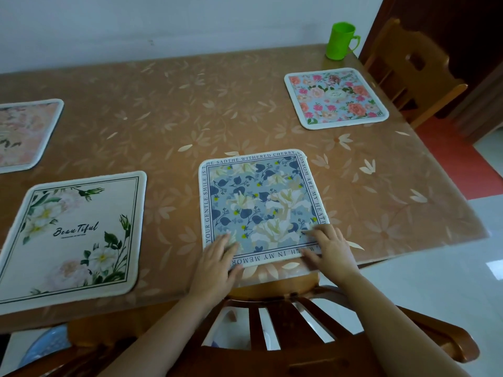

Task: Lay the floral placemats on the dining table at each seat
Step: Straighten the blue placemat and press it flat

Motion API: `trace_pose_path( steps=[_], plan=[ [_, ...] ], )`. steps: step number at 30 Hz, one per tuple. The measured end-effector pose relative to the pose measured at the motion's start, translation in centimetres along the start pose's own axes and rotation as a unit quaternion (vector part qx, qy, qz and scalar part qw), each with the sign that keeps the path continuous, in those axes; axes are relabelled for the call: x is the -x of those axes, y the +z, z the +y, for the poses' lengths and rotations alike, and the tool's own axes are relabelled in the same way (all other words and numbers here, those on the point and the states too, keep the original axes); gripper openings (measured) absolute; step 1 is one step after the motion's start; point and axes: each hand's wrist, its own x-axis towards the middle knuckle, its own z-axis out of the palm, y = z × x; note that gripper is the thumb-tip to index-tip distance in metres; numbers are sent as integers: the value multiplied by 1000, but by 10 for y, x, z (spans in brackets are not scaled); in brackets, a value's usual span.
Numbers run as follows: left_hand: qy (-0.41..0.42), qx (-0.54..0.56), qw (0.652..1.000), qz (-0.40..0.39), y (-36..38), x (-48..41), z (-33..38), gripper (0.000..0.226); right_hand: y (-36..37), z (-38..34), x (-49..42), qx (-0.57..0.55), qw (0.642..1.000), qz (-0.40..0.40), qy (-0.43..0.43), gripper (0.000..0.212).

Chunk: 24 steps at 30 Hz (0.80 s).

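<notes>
L hand (pixel 217 257) + R hand (pixel 330 247) flat, fingers straight, on blue placemat (pixel 258 202) | squaring it w/ table edge (pixel 408 251) at chair (pixel 272 300)

- Blue floral placemat (pixel 261 202): lies flat at the near edge of the dining table (pixel 177 104).
- Left hand (pixel 217 265): fingers straight, resting on this placemat's near-left corner.
- Right hand (pixel 330 254): fingers straight, resting on its near-right corner.
- "Beautiful" placemat (pixel 73 240): to its left, apart.
- Pink rose placemat (pixel 336 97): beyond it, to the right, well apart.
- Green mug (pixel 341 40): beyond the pink rose placemat.
- Peach placemat (pixel 24 131): far left of it, cut by the frame edge.
</notes>
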Motion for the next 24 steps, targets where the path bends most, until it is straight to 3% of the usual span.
trace_pose_path(
  steps=[2,5,18,24],
  plan=[
    [31,-48,997,-55,6,-2,-5,53,11,-3,-4,77,996,-50,-9,60],
    [65,-96,990,-76,5,-16,-9,50,26,-10,-12,164,984,-72,-18,74],
    [-13,-139,990,-37,1,-130,-38,61,24,-20,-125,185,969,-58,-153,80],
    [-30,-110,993,9,-1,-181,-49,61,19,-28,-188,159,974,-28,-156,75]
  ],
)
